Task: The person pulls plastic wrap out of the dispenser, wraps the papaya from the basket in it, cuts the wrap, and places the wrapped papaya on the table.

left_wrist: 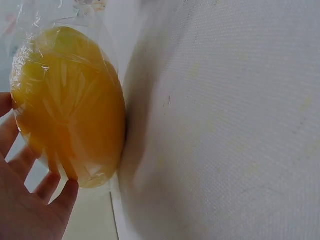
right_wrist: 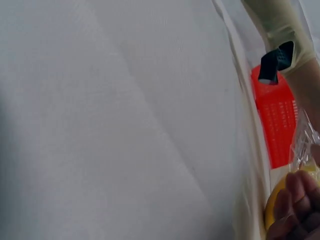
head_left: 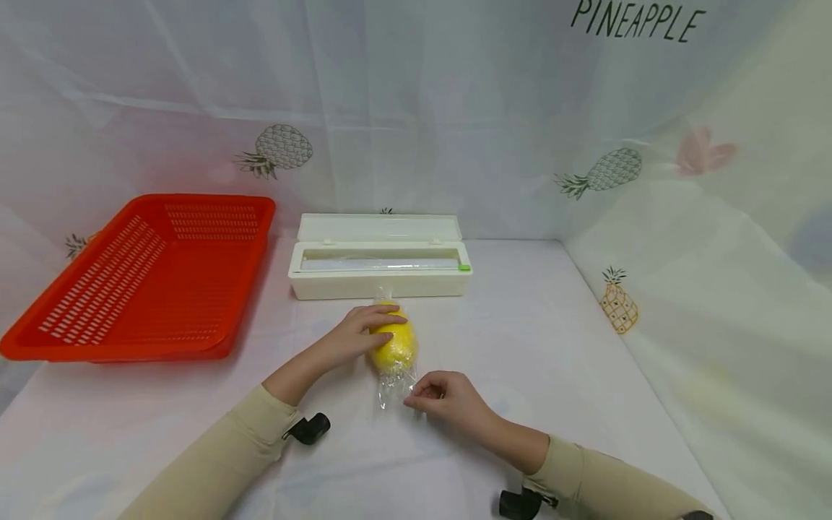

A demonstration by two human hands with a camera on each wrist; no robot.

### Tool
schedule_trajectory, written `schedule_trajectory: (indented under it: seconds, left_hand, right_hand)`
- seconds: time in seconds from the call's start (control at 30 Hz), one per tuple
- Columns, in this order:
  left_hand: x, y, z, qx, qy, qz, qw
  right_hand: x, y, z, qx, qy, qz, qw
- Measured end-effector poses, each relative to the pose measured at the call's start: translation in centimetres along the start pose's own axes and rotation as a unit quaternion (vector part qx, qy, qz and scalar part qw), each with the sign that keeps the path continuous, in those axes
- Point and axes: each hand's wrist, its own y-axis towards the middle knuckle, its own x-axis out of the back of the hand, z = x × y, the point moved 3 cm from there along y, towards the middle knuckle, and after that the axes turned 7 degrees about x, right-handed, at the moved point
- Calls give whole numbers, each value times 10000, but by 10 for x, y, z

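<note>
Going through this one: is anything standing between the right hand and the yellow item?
Only the clear film's loose end visibly lies between the right hand and the yellow item. The left hand is on the item's other side, outside that gap.

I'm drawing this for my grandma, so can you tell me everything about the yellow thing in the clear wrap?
The yellow thing is rounded, longer than wide, and looks smooth. Clear, shiny, crinkled film wraps it and sticks out past both ends. It lies lengthwise toward the open white box, on the white table. The left hand holds it; the right hand is beside the loose near end, but I can't tell if they touch.
</note>
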Motion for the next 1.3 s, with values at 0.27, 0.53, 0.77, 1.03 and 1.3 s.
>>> schedule_trajectory:
  seconds: [0.27,0.53,0.77,1.03,1.3]
  left_hand:
    - [2,0,1,39,48,115,9999]
    - [4,1,2,119,76,190,9997]
    - [3,1,0,35,199,228,9995]
    - [0,4,0,-91,179,254,9995]
    - [-1,7,-4,-28,443,262,9987]
  right_hand:
    - [4,-5,2,130,431,206,9988]
    - [12,-17,5,739,-334,301,9962]
    - [16,-5,29,2500,-771,-504,9638]
    - [11,4,64,3203,-1065,-438,9403]
    - [18,-2,53,2759,-282,-129,9607]
